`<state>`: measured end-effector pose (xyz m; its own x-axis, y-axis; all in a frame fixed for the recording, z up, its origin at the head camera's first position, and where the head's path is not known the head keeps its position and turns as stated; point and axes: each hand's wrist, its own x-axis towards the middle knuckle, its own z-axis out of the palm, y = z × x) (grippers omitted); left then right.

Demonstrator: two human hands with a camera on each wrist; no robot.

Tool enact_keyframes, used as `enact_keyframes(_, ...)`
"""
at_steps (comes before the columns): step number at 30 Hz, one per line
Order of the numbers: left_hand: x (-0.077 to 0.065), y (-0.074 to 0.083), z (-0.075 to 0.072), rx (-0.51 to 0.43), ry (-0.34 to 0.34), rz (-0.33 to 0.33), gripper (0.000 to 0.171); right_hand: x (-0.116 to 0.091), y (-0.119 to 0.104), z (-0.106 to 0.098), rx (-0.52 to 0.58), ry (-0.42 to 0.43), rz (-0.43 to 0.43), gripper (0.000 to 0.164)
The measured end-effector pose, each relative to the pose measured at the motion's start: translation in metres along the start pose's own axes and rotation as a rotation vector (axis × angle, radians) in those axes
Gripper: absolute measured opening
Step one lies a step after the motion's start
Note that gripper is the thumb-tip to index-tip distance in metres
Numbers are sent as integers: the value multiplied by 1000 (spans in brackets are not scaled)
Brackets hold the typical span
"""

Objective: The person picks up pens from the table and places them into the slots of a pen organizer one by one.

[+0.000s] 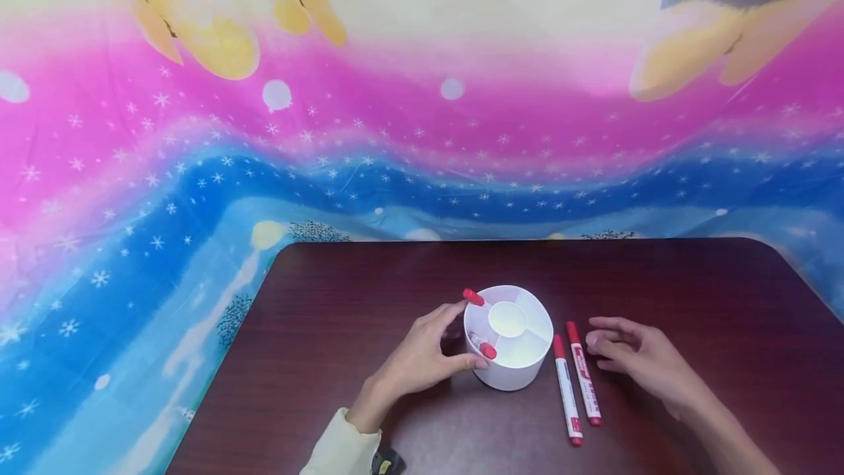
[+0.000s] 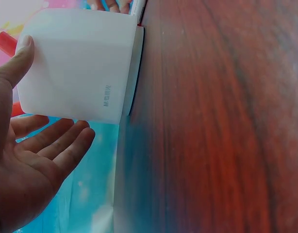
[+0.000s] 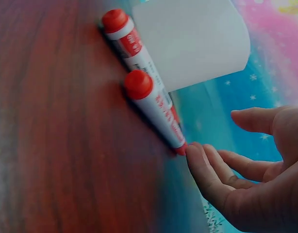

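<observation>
A round white desk organizer (image 1: 511,378) with several compartments stands upright on the table. My left hand (image 1: 422,350) holds its left side, thumb on the near side and index finger toward the far side; in the left wrist view the other fingers extend loosely. Two red-capped markers, one nearer (image 1: 488,350) and one farther (image 1: 473,297), lean in its left compartments. To its right lie two white markers with red ends, the left marker (image 1: 568,391) and the right marker (image 1: 583,372), side by side. Just right of them hovers my right hand (image 1: 649,365), fingers loosely bent, holding nothing.
The dark red wooden table (image 1: 316,299) has rounded far corners. Behind it hangs a colourful printed cloth (image 1: 395,116) with snowflakes. A small black object (image 1: 387,462) shows by the left sleeve (image 1: 343,446).
</observation>
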<state>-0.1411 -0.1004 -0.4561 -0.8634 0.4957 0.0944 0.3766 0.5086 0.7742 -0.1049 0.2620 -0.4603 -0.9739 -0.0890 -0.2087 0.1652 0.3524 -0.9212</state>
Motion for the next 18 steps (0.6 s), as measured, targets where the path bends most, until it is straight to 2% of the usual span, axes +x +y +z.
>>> enact_keyframes(9,0,1,-1,14,5,2,90,1,4,2,-43,-18,75,67)
enact_keyframes(18,-1,1,0,9,-2,-4,90,4,7,8,-104,-11,94,67)
